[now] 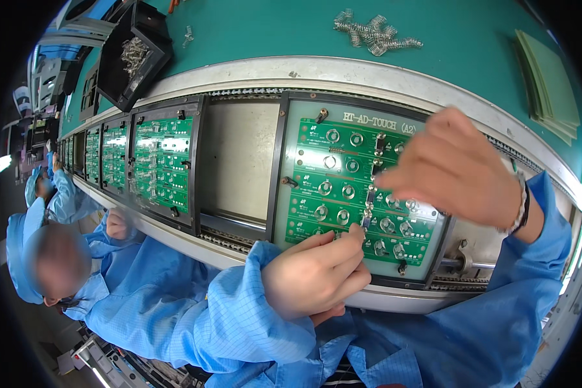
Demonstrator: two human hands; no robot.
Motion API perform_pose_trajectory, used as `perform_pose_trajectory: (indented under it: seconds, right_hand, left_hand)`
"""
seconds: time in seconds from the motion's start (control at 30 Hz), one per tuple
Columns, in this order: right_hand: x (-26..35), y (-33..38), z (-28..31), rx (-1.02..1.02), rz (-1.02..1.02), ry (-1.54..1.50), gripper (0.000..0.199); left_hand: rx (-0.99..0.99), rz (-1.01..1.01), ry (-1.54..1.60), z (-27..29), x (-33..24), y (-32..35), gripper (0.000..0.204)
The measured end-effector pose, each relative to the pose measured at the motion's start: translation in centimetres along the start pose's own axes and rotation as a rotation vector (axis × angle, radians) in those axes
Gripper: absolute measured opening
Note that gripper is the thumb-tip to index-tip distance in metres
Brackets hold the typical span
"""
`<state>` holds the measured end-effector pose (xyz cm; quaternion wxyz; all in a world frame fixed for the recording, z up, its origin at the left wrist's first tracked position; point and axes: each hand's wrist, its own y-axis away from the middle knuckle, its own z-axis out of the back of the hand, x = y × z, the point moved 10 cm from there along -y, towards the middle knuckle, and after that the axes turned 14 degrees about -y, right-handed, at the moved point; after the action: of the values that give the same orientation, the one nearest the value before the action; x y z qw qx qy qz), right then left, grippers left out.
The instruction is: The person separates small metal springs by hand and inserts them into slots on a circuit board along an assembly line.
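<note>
A green circuit board panel (343, 148) with several rows of round spring seats lies in a black-framed fixture (278, 174) in front of me. Small metal connectors (371, 194) run down its middle. My left hand (317, 271) rests over the panel's near edge, fingers bent together and fingertips at the lower connectors. Over the panel's right half is my right hand (459, 171), curled closed, with its thumb and forefinger near the middle connectors. Whatever either hand pinches is hidden. Coil springs (405, 229) stand on the board beneath the right hand.
A pile of coil springs (376, 33) lies on the green mat (258, 32). Beyond the metal rail (239, 70) sits a black bin (150, 32) of small metal parts. Pale green sheets (546, 84) are stacked at right. More filled fixtures (196, 161) line the conveyor leftward, beside co-workers (61, 258).
</note>
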<state>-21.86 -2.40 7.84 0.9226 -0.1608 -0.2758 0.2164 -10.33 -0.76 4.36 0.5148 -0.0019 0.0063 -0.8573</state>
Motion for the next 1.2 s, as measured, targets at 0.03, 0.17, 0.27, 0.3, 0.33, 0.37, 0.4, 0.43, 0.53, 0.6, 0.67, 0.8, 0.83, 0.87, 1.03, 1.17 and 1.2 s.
perform_pose_trajectory:
  seconds: [0.03, 0.17, 0.27, 0.3, 0.33, 0.37, 0.4, 0.43, 0.53, 0.6, 0.67, 0.8, 0.83, 0.87, 1.03, 1.17, 1.2]
  right_hand:
    - [1.4, 0.4, -0.2, 0.039, 0.004, -0.071, 0.025]
    - [9.5, 2.1, -2.3, 0.091, 0.172, -0.183, 0.021]
    - [13.0, 3.4, -4.9, 0.177, 0.217, -0.213, 0.022]
    - [13.2, 3.4, -4.8, 0.146, 0.184, -0.217, 0.021]
    - [13.2, 3.4, -4.7, 0.119, 0.144, -0.217, 0.021]
    - [13.3, 3.5, -4.4, 0.091, 0.105, -0.216, 0.02]
    - [13.8, 3.5, -4.4, 0.096, 0.111, -0.21, 0.02]
    - [14.3, 3.6, -4.7, 0.137, 0.094, -0.235, 0.018]
    - [15.3, 4.0, -5.7, 0.224, 0.063, -0.274, 0.016]
    - [15.3, 4.3, -5.7, 0.154, 0.035, -0.286, 0.015]
    - [15.5, 4.5, -5.8, 0.121, 0.027, -0.287, 0.015]
    - [15.3, 4.8, -5.8, 0.035, -0.043, -0.269, 0.014]
    - [15.5, 4.6, -5.7, 0.024, -0.014, -0.208, 0.012]
    - [15.7, 4.5, -5.5, 0.013, 0.014, -0.149, 0.011]
    - [17.5, 3.8, -5.8, 0.013, 0.203, 0.105, 0.006]
    - [18.9, 3.4, -6.1, 0.015, 0.38, 0.167, 0.006]
    - [18.8, 3.4, -6.1, 0.017, 0.38, 0.171, 0.006]
  left_hand:
    - [-0.038, 0.008, 0.112, 0.7, 0.5, 0.0, 0.03]
    - [-0.693, 0.394, 0.934, -2.1, -4.0, 6.4, 0.035]
    - [-0.739, 0.495, 1.299, -4.2, -5.7, 6.6, 0.033]
    - [-0.809, 0.5, 1.376, -4.0, -5.7, 6.5, 0.038]
    - [-0.88, 0.495, 1.458, -4.0, -5.6, 6.6, 0.043]
    - [-0.889, 0.491, 1.455, -3.8, -5.9, 6.7, 0.043]
    - [-0.831, 0.514, 1.525, -4.3, -6.4, 6.5, 0.048]
    - [-0.77, 0.536, 1.592, -4.8, -6.9, 6.3, 0.053]
    - [-0.731, 0.541, 1.655, -5.3, -8.0, 6.2, 0.055]
    - [-0.76, 0.519, 1.658, -5.4, -8.3, 6.2, 0.049]
    - [-0.76, 0.537, 1.659, -5.5, -8.4, 6.3, 0.048]
    - [-0.772, 0.581, 1.704, -6.1, -8.1, 6.5, 0.042]
    - [-0.791, 0.573, 1.74, -6.2, -7.9, 6.6, 0.038]
    - [-0.809, 0.565, 1.777, -6.3, -7.8, 6.6, 0.034]
    - [-0.878, 0.585, 1.701, -5.9, -7.3, 6.8, 0.015]
    - [-0.834, 0.656, 1.718, -6.0, -7.3, 6.8, 0.017]
    - [-0.76, 0.644, 1.68, -5.9, -7.3, 6.6, 0.022]
